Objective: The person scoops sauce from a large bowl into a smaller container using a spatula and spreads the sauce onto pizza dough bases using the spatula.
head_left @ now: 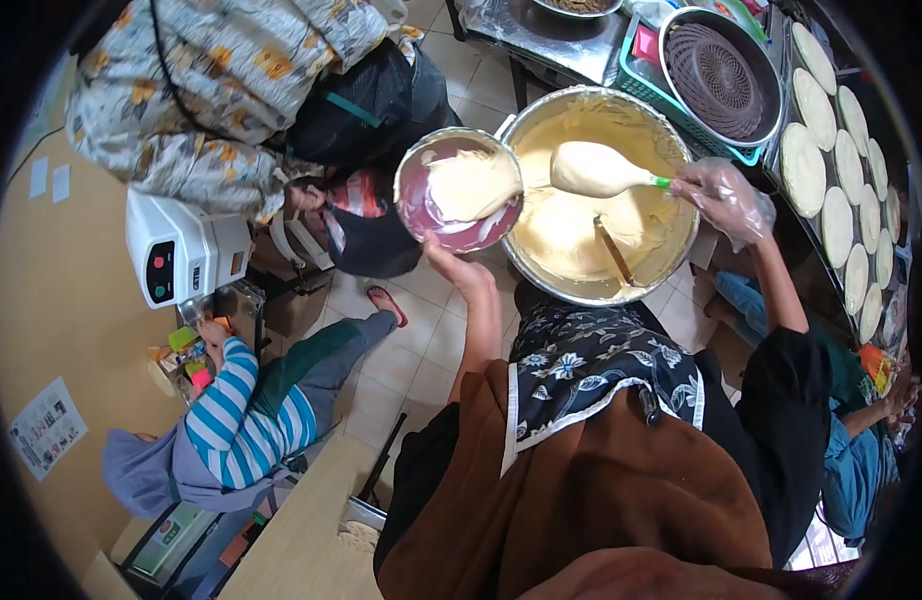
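My left hand (pixel 463 275) grips the lower rim of a pinkish bowl (pixel 413 205), which has a lump of pale cream (pixel 468 187) inside. In a clear plastic glove, my right hand (pixel 726 200) is closed round the green-tipped handle of a ladle or big spoon (pixel 596 170); pale cream coats its head, so its exact kind is hidden. The spoon is over a large metal pot (pixel 671 130) of yellowish cream (pixel 561 240). A brown stick-like utensil (pixel 614 250) stands tilted in that cream. The bowl is beside the pot's left rim.
Flat round pale discs (pixel 803 168) lie in rows on a dark surface at right. A green basket (pixel 636 72) holding a round pan (pixel 774 100) stands behind the pot. One person in a striped sleeve (pixel 231 385) works at left, another person (pixel 856 470) is at right. A white machine (pixel 181 250) stands left.
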The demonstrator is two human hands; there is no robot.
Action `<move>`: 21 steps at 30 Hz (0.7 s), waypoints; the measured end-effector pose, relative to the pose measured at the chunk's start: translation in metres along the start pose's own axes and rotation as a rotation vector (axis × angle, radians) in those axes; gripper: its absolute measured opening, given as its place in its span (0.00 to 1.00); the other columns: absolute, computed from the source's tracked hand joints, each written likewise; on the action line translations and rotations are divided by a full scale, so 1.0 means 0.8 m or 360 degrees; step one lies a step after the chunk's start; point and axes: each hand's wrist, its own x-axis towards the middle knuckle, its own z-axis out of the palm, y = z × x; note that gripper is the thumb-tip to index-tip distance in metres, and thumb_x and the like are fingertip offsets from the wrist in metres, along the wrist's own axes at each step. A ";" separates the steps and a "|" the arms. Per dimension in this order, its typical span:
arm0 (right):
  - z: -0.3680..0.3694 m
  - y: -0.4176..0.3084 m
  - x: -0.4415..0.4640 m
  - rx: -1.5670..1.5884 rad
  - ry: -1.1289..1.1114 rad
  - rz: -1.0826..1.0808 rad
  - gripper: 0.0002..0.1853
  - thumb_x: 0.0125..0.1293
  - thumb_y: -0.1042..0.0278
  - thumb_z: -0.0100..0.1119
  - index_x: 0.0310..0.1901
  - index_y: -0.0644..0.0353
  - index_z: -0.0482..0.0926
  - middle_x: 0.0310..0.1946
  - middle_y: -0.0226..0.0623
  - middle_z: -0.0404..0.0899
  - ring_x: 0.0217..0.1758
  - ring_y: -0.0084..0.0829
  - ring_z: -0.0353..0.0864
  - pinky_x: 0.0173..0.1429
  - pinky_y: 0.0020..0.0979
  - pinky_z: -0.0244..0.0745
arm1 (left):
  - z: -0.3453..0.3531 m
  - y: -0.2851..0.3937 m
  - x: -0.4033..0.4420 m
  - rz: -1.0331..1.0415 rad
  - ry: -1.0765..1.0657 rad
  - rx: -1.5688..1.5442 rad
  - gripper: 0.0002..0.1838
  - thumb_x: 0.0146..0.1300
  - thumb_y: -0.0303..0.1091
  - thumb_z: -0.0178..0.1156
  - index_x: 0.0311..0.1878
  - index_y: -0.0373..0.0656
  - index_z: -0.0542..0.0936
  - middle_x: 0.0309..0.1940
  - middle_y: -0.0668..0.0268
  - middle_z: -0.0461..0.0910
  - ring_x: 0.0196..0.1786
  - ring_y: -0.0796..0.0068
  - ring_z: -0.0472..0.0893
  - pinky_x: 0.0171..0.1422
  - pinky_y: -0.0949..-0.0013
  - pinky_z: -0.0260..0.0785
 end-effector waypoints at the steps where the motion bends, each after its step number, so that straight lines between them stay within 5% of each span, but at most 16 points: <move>1: -0.007 -0.011 -0.013 -0.0026 0.0084 -0.0052 0.16 0.64 0.55 0.53 0.34 0.62 0.79 0.23 0.40 0.76 0.26 0.31 0.73 0.34 0.32 0.68 | 0.002 0.000 -0.010 -0.0022 -0.0045 0.0024 0.32 0.59 0.56 0.48 0.60 0.43 0.63 0.60 0.62 0.63 0.63 0.67 0.62 0.65 0.61 0.53; 5: 0.008 -0.049 -0.039 0.0130 0.0416 -0.0031 0.13 0.62 0.60 0.56 0.43 0.58 0.78 0.26 0.41 0.76 0.32 0.36 0.77 0.39 0.35 0.71 | 0.016 -0.011 -0.046 -0.0133 -0.0272 0.0016 0.31 0.62 0.56 0.47 0.61 0.43 0.64 0.60 0.63 0.64 0.62 0.69 0.64 0.65 0.63 0.55; 8: 0.032 -0.074 -0.028 -0.0285 0.0796 -0.0560 0.12 0.61 0.61 0.57 0.43 0.54 0.79 0.28 0.40 0.74 0.33 0.39 0.75 0.39 0.36 0.70 | 0.033 -0.008 -0.068 -0.0292 -0.0383 -0.0142 0.29 0.63 0.54 0.47 0.59 0.41 0.66 0.57 0.65 0.68 0.59 0.70 0.67 0.64 0.66 0.58; 16: 0.041 -0.003 -0.039 -0.0895 0.0576 -0.0757 0.14 0.56 0.69 0.59 0.46 0.49 0.76 0.26 0.33 0.68 0.30 0.36 0.70 0.31 0.37 0.65 | 0.018 0.005 -0.066 -0.0335 -0.0368 -0.0120 0.31 0.59 0.56 0.51 0.57 0.42 0.66 0.55 0.65 0.68 0.59 0.70 0.67 0.64 0.64 0.56; 21: 0.036 0.060 -0.048 -0.0742 0.0634 -0.0585 0.09 0.55 0.68 0.61 0.39 0.52 0.77 0.24 0.36 0.70 0.27 0.39 0.72 0.29 0.38 0.66 | 0.005 0.015 -0.046 -0.0327 -0.0233 -0.0172 0.29 0.59 0.56 0.48 0.57 0.44 0.66 0.56 0.65 0.68 0.60 0.69 0.67 0.64 0.62 0.58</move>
